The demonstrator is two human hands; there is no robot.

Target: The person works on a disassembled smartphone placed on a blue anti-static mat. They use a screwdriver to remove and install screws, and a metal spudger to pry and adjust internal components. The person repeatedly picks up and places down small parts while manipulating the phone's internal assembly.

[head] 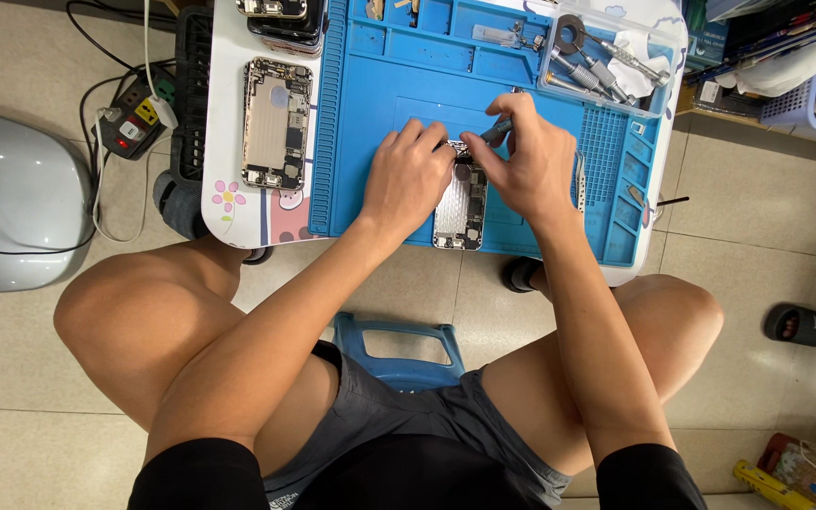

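The left hand (408,179) rested on the upper left part of an opened phone chassis (460,210), fingers curled down onto it and pressing it against the blue repair mat (380,104). The chassis lay flat, inner side up, its long axis running from the person's body toward the far edge of the desk (224,217); its near end stuck out below both hands, while the far end was hidden under the fingers.

The right hand (526,165) sat just right of the left, fingertips almost touching it, closed in a pinch on a small dark-handled screwdriver (496,130). The tool slanted from above the right knuckles down and leftward toward the far end of the chassis; its tip was covered by the fingers.

Well left of the left hand, off the mat, a second opened phone housing (277,123) lay parallel to the first. Beyond the right hand, a clear tray (677,57) held spare screwdrivers (597,71). Just right of the right hand, metal tweezers (580,179) lay on the mat.
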